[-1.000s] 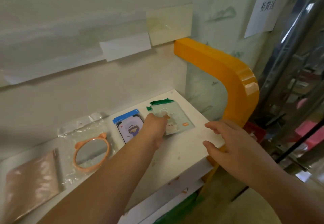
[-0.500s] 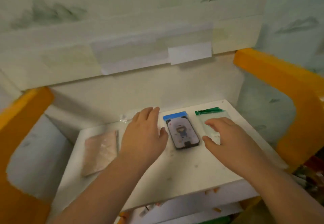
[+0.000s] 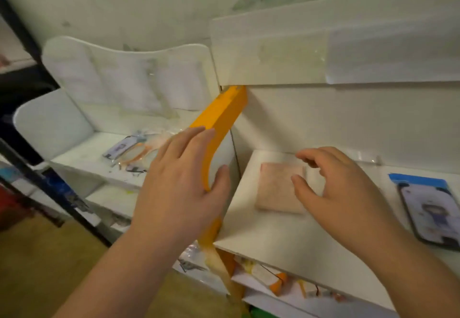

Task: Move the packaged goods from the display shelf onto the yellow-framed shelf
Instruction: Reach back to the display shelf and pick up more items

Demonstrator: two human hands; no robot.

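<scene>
The yellow-framed shelf (image 3: pixel 219 123) has a white board (image 3: pixel 286 240). On it lie a pink square packet (image 3: pixel 273 188) and a phone-case pack with a blue header (image 3: pixel 428 208). My right hand (image 3: pixel 343 190) hovers over the pink packet's right edge, fingers loosely curled, holding nothing. My left hand (image 3: pixel 181 188) is spread flat in front of the yellow frame's left post, empty. Beyond it, the white display shelf (image 3: pixel 82 153) holds a packaged phone case (image 3: pixel 122 146) and an orange-rimmed item in clear plastic (image 3: pixel 139 155).
A clear plastic corner (image 3: pixel 368 159) shows behind my right hand. Below the white board, a lower shelf carries small boxes (image 3: pixel 271 280). A dark metal post (image 3: pixel 49 183) slants across the left. A white curved backboard (image 3: pixel 124 76) rises behind the display shelf.
My view has swung to the left, bringing the display shelf into sight. Both hands moved left: the left one off the shelf board to the yellow post, the right one over the pink packet.
</scene>
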